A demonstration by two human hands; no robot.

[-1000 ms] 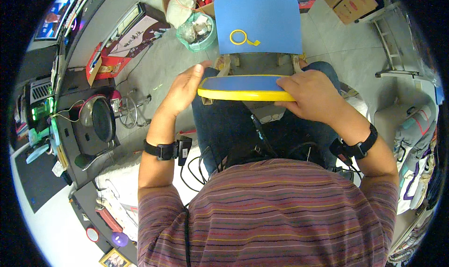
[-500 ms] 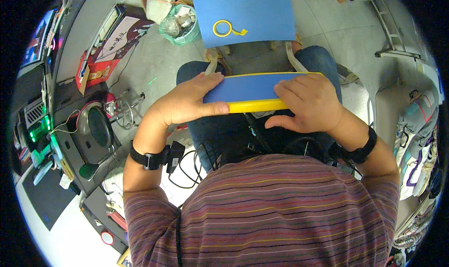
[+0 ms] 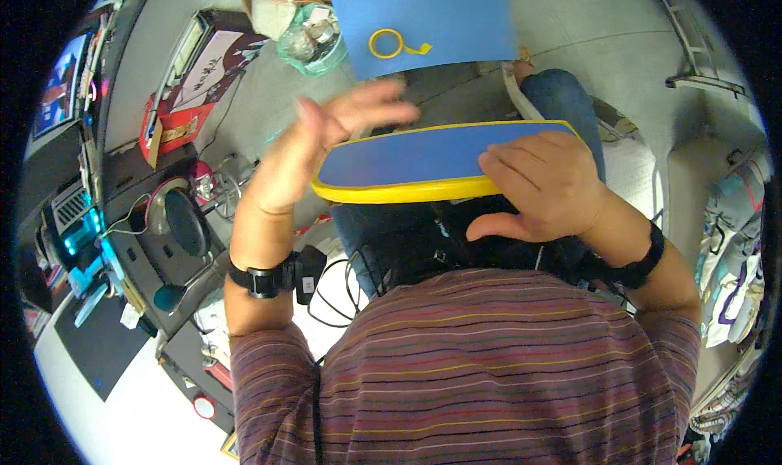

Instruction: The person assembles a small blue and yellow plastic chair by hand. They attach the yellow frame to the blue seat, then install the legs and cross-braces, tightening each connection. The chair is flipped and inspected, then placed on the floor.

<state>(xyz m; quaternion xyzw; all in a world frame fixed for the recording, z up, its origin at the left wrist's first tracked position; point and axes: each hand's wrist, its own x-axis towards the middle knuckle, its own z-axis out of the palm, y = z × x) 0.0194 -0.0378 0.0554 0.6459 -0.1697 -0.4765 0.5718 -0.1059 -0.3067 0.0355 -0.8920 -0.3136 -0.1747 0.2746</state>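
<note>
A board (image 3: 399, 157) with a blue face and a yellow edging strip lies across my lap, its left end rounded. My right hand (image 3: 547, 180) holds its right end, fingers bent over the blue face and thumb stuck out by the near edge. My left hand (image 3: 326, 135) is raised at the board's left end with its fingers spread, smeared by motion and holding nothing. Beyond the board, a roll of yellow tape (image 3: 386, 45) lies on a blue-topped surface (image 3: 440, 17), its loose end folded out to the right.
A green-lined bin (image 3: 314, 50) with plastic waste stands beyond at the left, near a red box (image 3: 183, 127). A dark desk with a round black-padded object (image 3: 186, 221) runs along the left. Folded clothes (image 3: 725, 261) are at the right, a metal ladder-like frame (image 3: 684, 37) behind them.
My left hand has let go of the board's left end and lifted away to the left, uncovering the rounded yellow corner. My right hand stays on the right end.
</note>
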